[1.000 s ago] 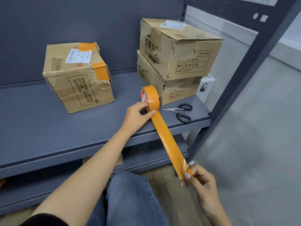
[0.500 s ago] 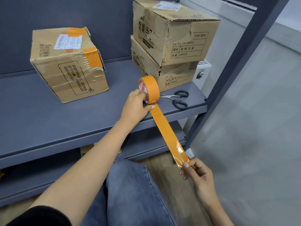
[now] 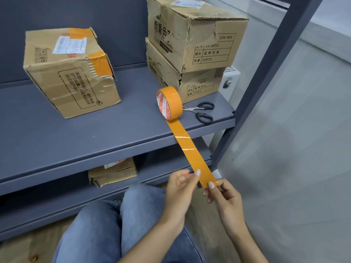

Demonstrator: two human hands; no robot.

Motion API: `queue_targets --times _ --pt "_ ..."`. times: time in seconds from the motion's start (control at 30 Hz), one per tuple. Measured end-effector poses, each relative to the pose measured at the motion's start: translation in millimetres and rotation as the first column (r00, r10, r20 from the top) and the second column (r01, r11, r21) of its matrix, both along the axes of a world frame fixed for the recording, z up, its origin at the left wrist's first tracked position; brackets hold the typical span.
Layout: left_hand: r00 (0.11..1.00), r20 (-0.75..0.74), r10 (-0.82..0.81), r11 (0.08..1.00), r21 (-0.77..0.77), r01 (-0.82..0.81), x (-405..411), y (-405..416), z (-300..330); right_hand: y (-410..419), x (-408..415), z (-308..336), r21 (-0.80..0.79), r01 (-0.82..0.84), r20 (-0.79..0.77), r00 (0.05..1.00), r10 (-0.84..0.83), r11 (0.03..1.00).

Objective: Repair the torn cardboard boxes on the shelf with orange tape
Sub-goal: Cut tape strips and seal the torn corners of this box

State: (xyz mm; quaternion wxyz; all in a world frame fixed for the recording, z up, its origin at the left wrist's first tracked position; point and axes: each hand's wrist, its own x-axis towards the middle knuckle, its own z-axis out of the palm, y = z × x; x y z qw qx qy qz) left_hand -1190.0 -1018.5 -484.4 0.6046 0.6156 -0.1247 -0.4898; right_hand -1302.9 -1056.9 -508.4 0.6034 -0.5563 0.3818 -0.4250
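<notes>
The left hand (image 3: 181,188) has let go of the roll (image 3: 169,103), which now stands alone on the shelf (image 3: 76,141) beside the scissors (image 3: 202,111); both hands, the right hand (image 3: 226,196) included, pinch the strip (image 3: 191,149).

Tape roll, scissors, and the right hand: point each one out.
tape roll (image 3: 171,101), head view, orange outer band
scissors (image 3: 204,117), head view, near black handle loop
right hand (image 3: 226,196), head view, knuckles, pinching the strip's end

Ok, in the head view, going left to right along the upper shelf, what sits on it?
Taped box → orange tape roll standing on edge → scissors. The two stacked torn boxes sit behind the roll and scissors, so their place in the order is unclear.
</notes>
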Motion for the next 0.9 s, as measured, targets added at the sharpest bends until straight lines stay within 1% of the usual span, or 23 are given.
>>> queue_targets --times 0.03,0.1,0.2,0.33,0.4,0.53,0.63,0.73,0.8,0.87,0.9 --pt "0.997 -0.066 -0.041 0.999 0.009 0.042 -4.0 2.8 -1.8 0.3 -0.1 1.2 -0.014 -0.013 -0.01 1.0 0.013 1.0" --pt "0.987 -0.127 -0.102 0.995 -0.014 0.101 -6.7 4.8 -0.9 1.2 -1.4 1.8 -0.033 -0.03 -0.028 0.999 0.029 0.999" --pt "0.981 -0.139 -0.134 0.991 -0.037 0.13 -4.8 3.9 0.4 2.4 -3.7 -0.3 -0.047 -0.034 -0.045 0.998 0.032 0.998" --pt "0.985 -0.123 -0.123 0.992 0.0 0.124 -1.3 1.3 0.6 0.3 -6.6 -5.0 -0.047 -0.052 -0.105 0.993 0.047 0.998" --pt "0.985 -0.125 -0.117 0.993 0.019 0.12 -0.9 0.8 -1.3 -1.8 -8.6 -7.6 -0.053 -0.064 -0.165 0.985 0.054 0.997" --pt "0.988 -0.12 -0.094 0.994 0.041 0.1 0.6 -0.5 -4.0 -5.4 -12.8 -11.6 -0.114 -0.108 -0.374 0.926 0.058 0.988" --pt "0.991 -0.107 -0.082 0.995 0.051 0.088 0.1 -1.2 -2.9 -9.8 -16.8 -12.2 -0.165 -0.129 -0.498 0.867 0.03 0.978" --pt "0.993 -0.092 -0.079 0.994 0.067 0.086 -0.9 -1.0 -3.6 -12.3 -21.9 -12.7 -0.196 -0.19 -0.615 0.788 0.031 0.962" --pt "0.993 -0.094 -0.072 0.995 0.067 0.078 -0.3 -0.4 -3.2 -14.0 -24.7 -13.8 -0.217 -0.227 -0.722 0.692 0.0 0.949" --pt "0.994 -0.097 -0.051 0.997 0.044 0.056 2.0 -0.4 -1.9 -18.7 -30.0 -15.7 -0.206 -0.265 -0.843 0.537 -0.034 0.942" --pt "0.995 -0.089 -0.049 0.998 0.033 0.052 3.8 -0.2 -0.7 -22.2 -33.6 -16.1 -0.177 -0.262 -0.875 0.483 -0.031 0.949"
